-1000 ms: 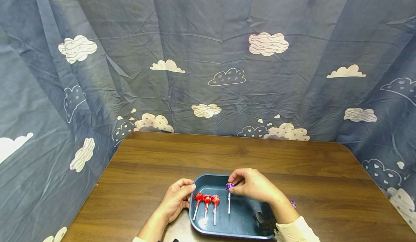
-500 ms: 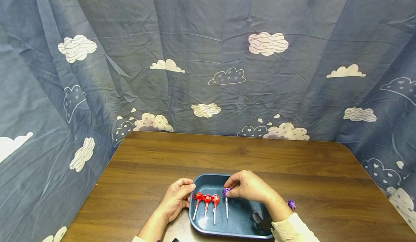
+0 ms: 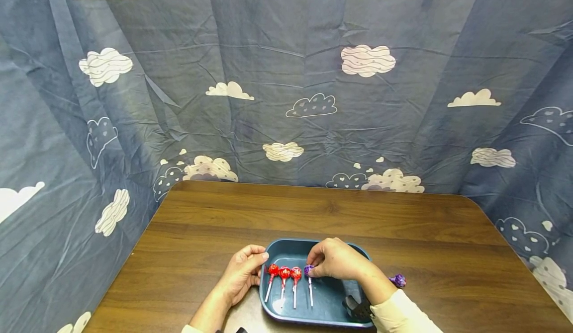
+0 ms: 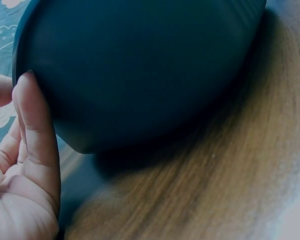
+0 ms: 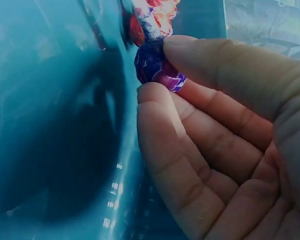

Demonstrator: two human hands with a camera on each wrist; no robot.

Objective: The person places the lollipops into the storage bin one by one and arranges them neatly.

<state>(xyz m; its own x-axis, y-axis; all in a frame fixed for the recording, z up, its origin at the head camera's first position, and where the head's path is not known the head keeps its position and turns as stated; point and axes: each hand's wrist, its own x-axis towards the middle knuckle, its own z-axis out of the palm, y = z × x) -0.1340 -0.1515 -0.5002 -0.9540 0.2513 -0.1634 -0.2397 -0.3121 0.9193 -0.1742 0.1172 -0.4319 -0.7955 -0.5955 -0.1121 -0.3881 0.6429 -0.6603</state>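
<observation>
My right hand [image 3: 342,261] pinches a purple-wrapped lollipop [image 3: 311,293] by its head, inside a dark blue tray [image 3: 331,308]; the white stick points toward me. In the right wrist view, thumb and fingertips of the right hand [image 5: 220,140] close round the purple lollipop head [image 5: 152,62]. Left of it lie three red lollipops, the leftmost red lollipop [image 3: 273,270] slightly slanted, the middle red lollipop [image 3: 284,272] and the right red lollipop [image 3: 296,274] beside it. My left hand [image 3: 241,276] grips the tray's left rim, thumb on top; the left wrist view shows the tray's outer wall [image 4: 140,75].
Another purple lollipop [image 3: 399,280] lies on the wooden table [image 3: 215,218] right of the tray, partly hidden behind my right forearm. A dark cloud-patterned curtain [image 3: 268,49] hangs behind the table.
The right hand has brought the purple lollipop left and toward me, closer to the red ones. More of the purple lollipop on the table shows now. The left hand has stayed put.
</observation>
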